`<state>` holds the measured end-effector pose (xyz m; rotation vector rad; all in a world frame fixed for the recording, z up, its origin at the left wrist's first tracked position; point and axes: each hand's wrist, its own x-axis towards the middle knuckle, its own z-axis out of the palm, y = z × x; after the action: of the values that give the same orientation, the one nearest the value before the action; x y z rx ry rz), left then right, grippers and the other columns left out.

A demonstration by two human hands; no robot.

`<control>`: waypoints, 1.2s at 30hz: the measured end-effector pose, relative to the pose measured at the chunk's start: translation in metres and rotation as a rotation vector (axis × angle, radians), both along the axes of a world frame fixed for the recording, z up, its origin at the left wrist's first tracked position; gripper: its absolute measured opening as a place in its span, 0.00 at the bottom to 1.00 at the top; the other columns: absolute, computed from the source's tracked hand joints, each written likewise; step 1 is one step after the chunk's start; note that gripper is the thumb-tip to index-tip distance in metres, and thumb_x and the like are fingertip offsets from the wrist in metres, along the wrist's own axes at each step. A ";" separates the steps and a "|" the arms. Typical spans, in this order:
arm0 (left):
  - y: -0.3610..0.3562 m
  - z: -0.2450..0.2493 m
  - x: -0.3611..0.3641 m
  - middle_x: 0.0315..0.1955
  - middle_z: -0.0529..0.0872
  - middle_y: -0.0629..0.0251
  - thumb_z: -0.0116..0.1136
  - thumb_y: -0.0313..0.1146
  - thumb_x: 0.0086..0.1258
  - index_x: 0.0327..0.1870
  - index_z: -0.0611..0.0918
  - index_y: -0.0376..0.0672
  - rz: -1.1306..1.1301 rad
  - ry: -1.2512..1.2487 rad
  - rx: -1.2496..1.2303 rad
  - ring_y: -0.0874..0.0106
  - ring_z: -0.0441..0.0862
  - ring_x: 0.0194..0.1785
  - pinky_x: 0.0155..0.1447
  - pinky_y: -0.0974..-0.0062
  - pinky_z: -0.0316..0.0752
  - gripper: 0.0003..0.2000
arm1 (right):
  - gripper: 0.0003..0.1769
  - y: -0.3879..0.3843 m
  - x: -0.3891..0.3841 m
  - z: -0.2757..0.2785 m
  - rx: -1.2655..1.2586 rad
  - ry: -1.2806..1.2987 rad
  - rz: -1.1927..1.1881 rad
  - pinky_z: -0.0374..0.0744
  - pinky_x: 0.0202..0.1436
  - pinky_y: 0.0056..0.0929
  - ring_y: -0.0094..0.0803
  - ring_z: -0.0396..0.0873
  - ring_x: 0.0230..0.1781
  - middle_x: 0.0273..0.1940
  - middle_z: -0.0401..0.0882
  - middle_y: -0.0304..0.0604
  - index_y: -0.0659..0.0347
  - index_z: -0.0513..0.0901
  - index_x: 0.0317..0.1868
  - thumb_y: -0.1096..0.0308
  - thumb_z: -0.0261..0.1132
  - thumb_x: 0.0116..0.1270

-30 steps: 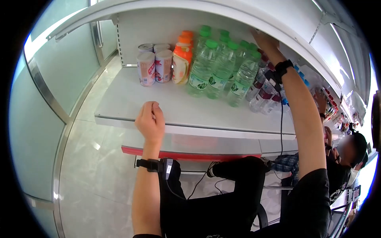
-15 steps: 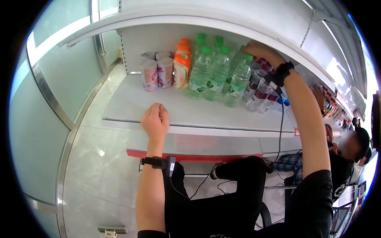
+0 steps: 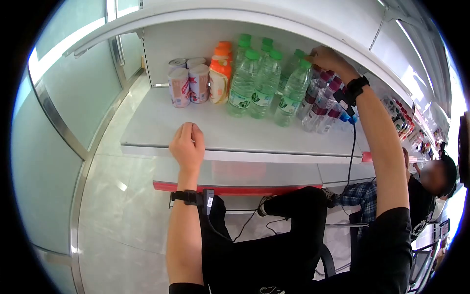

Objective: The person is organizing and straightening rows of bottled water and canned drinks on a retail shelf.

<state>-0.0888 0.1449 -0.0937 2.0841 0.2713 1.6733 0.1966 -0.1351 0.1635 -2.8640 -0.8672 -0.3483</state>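
My right hand (image 3: 329, 60) reaches over the right end of a group of green-capped water bottles. Its fingers are curled and closed at the cap of the front water bottle (image 3: 293, 95), which leans slightly to the right in this view; the palm is turned away. My left hand (image 3: 187, 144) hovers at the shelf's front edge, loosely closed with nothing visible in it. Left of the water bottles stand orange-capped bottles (image 3: 220, 78) and several pink-and-white cans (image 3: 179, 88). Clear bottles with dark red labels (image 3: 318, 108) stand close under my right wrist.
The white shelf (image 3: 235, 134) carries all of these, with another shelf board (image 3: 235, 18) overhead. A lower red-edged shelf (image 3: 274, 190) lies above my knees. A cable (image 3: 350, 152) hangs from my right wrist. A person in a black cap (image 3: 435, 181) sits at the right.
My right hand has shifted slightly right and its fingers now sit beside the front bottle's cap, showing more of the bottle cap behind. My left hand stays closed near the shelf edge.
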 end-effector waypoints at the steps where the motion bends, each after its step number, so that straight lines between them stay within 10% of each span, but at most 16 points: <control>1: 0.002 -0.001 0.001 0.18 0.74 0.64 0.55 0.28 0.69 0.28 0.76 0.42 0.003 -0.003 0.006 0.62 0.74 0.21 0.25 0.64 0.67 0.07 | 0.30 0.001 -0.007 0.003 -0.065 -0.076 -0.021 0.80 0.32 0.32 0.30 0.80 0.24 0.26 0.82 0.43 0.67 0.85 0.45 0.42 0.64 0.69; 5: 0.002 -0.002 0.001 0.21 0.78 0.60 0.55 0.28 0.70 0.30 0.79 0.40 0.031 -0.012 0.027 0.62 0.75 0.21 0.27 0.66 0.67 0.06 | 0.33 -0.002 -0.026 -0.006 0.431 -0.419 0.467 0.78 0.44 0.33 0.34 0.81 0.37 0.36 0.84 0.46 0.64 0.85 0.48 0.37 0.64 0.66; 8: -0.001 -0.003 0.002 0.21 0.78 0.61 0.54 0.28 0.71 0.30 0.79 0.41 0.011 0.007 -0.020 0.62 0.75 0.22 0.28 0.66 0.68 0.06 | 0.33 0.007 -0.075 0.004 0.112 -0.139 0.096 0.76 0.40 0.33 0.36 0.80 0.34 0.34 0.83 0.46 0.65 0.84 0.45 0.37 0.67 0.62; 26: -0.001 -0.003 0.002 0.19 0.75 0.64 0.55 0.28 0.70 0.28 0.76 0.42 0.020 -0.043 -0.022 0.61 0.74 0.21 0.24 0.65 0.67 0.07 | 0.32 -0.041 -0.025 -0.013 0.187 0.288 0.152 0.77 0.42 0.32 0.33 0.81 0.38 0.37 0.84 0.48 0.70 0.81 0.50 0.47 0.71 0.58; 36: -0.002 -0.001 0.002 0.18 0.75 0.63 0.56 0.27 0.69 0.27 0.76 0.42 0.020 -0.035 -0.018 0.61 0.74 0.22 0.26 0.66 0.67 0.07 | 0.28 -0.013 -0.063 -0.015 0.099 -0.168 0.086 0.77 0.40 0.33 0.32 0.80 0.34 0.35 0.82 0.45 0.63 0.82 0.49 0.46 0.68 0.63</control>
<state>-0.0867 0.1433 -0.0947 2.0441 0.2951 1.7105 0.1339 -0.1482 0.1482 -2.7267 -0.9684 -0.6116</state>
